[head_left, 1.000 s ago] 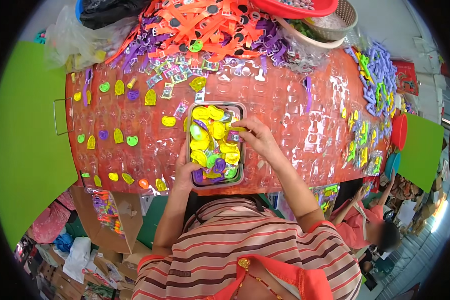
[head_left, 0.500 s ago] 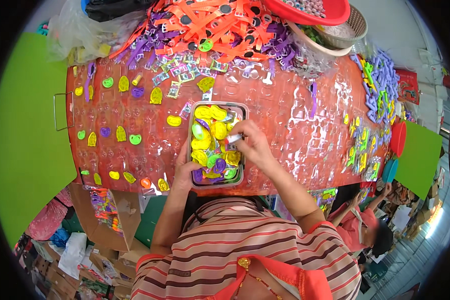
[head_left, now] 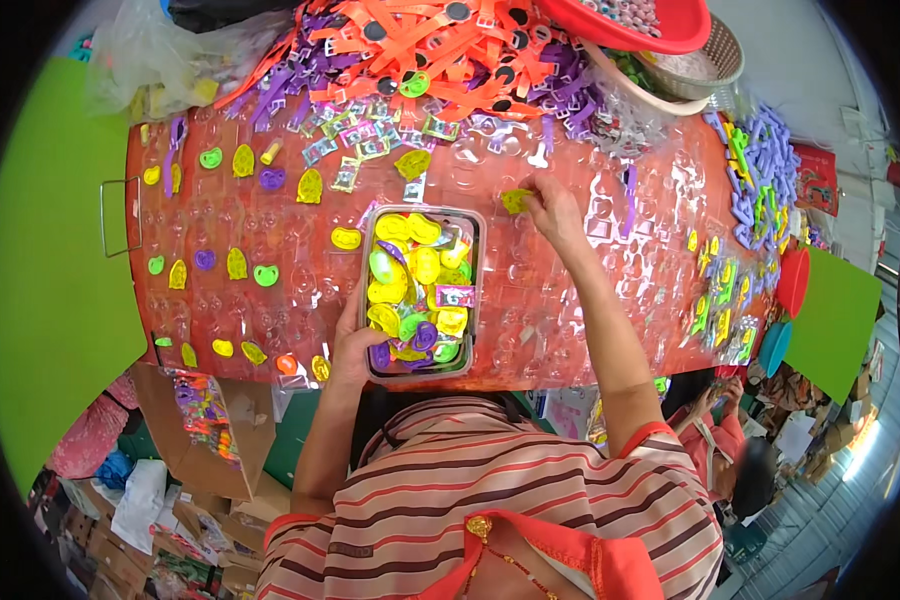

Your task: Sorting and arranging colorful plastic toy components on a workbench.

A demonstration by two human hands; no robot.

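Observation:
My left hand (head_left: 354, 345) grips the left side of a clear plastic box (head_left: 479, 270), thumb over its rim. Inside it lie yellow, green and purple plastic toy pieces and small printed packets, one pink packet (head_left: 455, 296) on top. To the right, beyond the box, my right hand (head_left: 558, 215) pinches a small yellow plastic piece (head_left: 515, 201) above clear moulded blister sheets (head_left: 540, 290). Several cavities at the left hold single pieces, such as a green pacifier-shaped piece (head_left: 266, 275), a purple one (head_left: 272, 178) and a yellow oval (head_left: 310, 186).
Orange straps (head_left: 420, 45) and purple straps are heaped at the far edge. A red basin (head_left: 660, 30) and a woven basket (head_left: 722, 55) stand at the far right. Lavender and green parts (head_left: 765, 170) pile up farther right. An open carton (head_left: 250, 430) stands below the table's near left edge.
My right hand has moved from over the box to the far right and now holds a yellow piece. The box and my left hand have shifted slightly left.

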